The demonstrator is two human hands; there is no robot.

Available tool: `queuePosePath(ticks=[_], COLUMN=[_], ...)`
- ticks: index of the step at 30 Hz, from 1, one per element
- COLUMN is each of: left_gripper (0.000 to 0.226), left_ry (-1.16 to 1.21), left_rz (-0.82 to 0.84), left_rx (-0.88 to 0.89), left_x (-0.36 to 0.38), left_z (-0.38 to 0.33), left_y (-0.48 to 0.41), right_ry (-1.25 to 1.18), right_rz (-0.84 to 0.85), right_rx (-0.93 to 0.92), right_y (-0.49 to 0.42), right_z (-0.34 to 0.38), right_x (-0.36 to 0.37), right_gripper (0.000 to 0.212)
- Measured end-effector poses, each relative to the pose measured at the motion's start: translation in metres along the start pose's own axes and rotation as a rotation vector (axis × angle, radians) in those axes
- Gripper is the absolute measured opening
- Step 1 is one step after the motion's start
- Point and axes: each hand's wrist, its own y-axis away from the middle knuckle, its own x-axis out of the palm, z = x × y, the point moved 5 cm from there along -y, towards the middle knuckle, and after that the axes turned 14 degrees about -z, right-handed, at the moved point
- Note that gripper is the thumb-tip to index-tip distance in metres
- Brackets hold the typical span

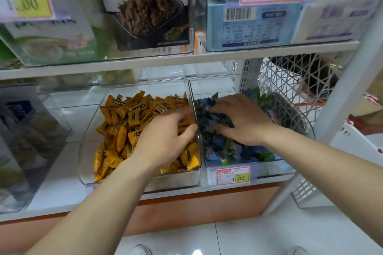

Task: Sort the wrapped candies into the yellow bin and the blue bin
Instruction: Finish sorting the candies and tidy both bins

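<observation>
Two clear bins stand side by side on the lower shelf. The yellow bin (89, 151) on the left is heaped with yellow wrapped candies (132, 113). To its right, the blue bin (267, 168) holds blue and green wrapped candies (219, 145). My left hand (163, 138) is inside the yellow bin near the wall it shares with the blue bin. Its fingers are motion-blurred over the yellow candies, so its grip is unclear. My right hand (242, 120) lies palm down in the blue bin, its bent fingers gripping blue candies at the pile's far left.
A price tag (233, 176) hangs on the blue bin's front. A white lattice basket (290, 89) stands at the right behind a slanted shelf post (342, 89). Another clear bin (31, 130) sits at the left. The upper shelf (186, 60) overhangs with boxed goods.
</observation>
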Motion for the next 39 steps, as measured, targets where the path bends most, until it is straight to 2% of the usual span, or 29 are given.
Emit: queuePosePath(ticks=[2, 6, 8, 11, 13, 16, 19, 22, 24, 26, 27, 29, 31, 32, 34, 39], left_gripper=[0.052, 0.071, 0.067, 0.064, 0.069, 0.074, 0.059, 0.043, 0.04, 0.047, 0.053, 0.063, 0.067, 0.065, 0.061, 0.059], left_ry=[-0.149, -0.454, -0.476, -0.45, -0.452, -0.312, -0.308, -0.16, -0.083, -0.144, -0.21, -0.303, -0.318, -0.32, -0.326, -0.335], left_rz=[-0.034, 0.245, 0.208, 0.174, 0.222, 0.238, 0.249, 0.192, 0.09, 0.01, 0.02, 0.166, 0.31, 0.324, 0.274, 0.22], left_rx=[0.053, 0.02, -0.029, -0.172, -0.195, -0.099, 0.009, -0.009, -0.001, 0.007, 0.013, 0.015, -0.009, -0.019, -0.036, -0.086], left_x=[-0.008, -0.004, -0.014, -0.026, -0.022, -0.011, 0.001, -0.005, -0.017, -0.026, -0.026, -0.018, -0.007, -0.004, -0.008, -0.02], left_z=[0.008, 0.054, 0.076, 0.095, 0.091, 0.061, 0.037, 0.031, 0.033, 0.038, 0.043, 0.048, 0.054, 0.055, 0.055, 0.041], left_y=[-0.002, 0.009, 0.009, 0.009, 0.009, 0.009, 0.011, 0.011, 0.008, 0.004, 0.004, 0.007, 0.014, 0.016, 0.015, 0.018], right_ry=[0.027, 0.087, 0.117, 0.133, 0.061, -0.042, 0.064, 0.128, 0.166, 0.171, 0.158, 0.13, 0.114, 0.14, 0.215, 0.22], right_rz=[0.047, 0.254, 0.326, 0.393, 0.383, 0.274, 0.177, 0.291, 0.354, 0.283, 0.217, 0.139, 0.215, 0.273, 0.327, 0.254], right_rx=[0.087, 0.224, 0.29, 0.281, 0.242, 0.177, 0.177, 0.296, 0.281, 0.234, 0.21, 0.147, 0.107, 0.112, 0.174, 0.292], right_y=[0.013, 0.03, 0.031, 0.028, 0.023, 0.018, 0.02, 0.025, 0.026, 0.021, 0.017, 0.011, 0.013, 0.017, 0.022, 0.022], right_z=[-0.002, -0.013, -0.019, -0.014, -0.005, 0.005, -0.001, -0.008, -0.006, 0.002, 0.007, 0.019, 0.025, 0.023, 0.013, 0.01], right_x=[-0.005, 0.015, 0.028, 0.043, 0.044, 0.033, 0.033, 0.042, 0.046, 0.041, 0.038, 0.036, 0.043, 0.047, 0.048, 0.014], right_gripper=[0.063, 0.081, 0.086, 0.085, 0.078, 0.062, 0.068, 0.082, 0.08, 0.073, 0.07, 0.069, 0.072, 0.074, 0.077, 0.075])
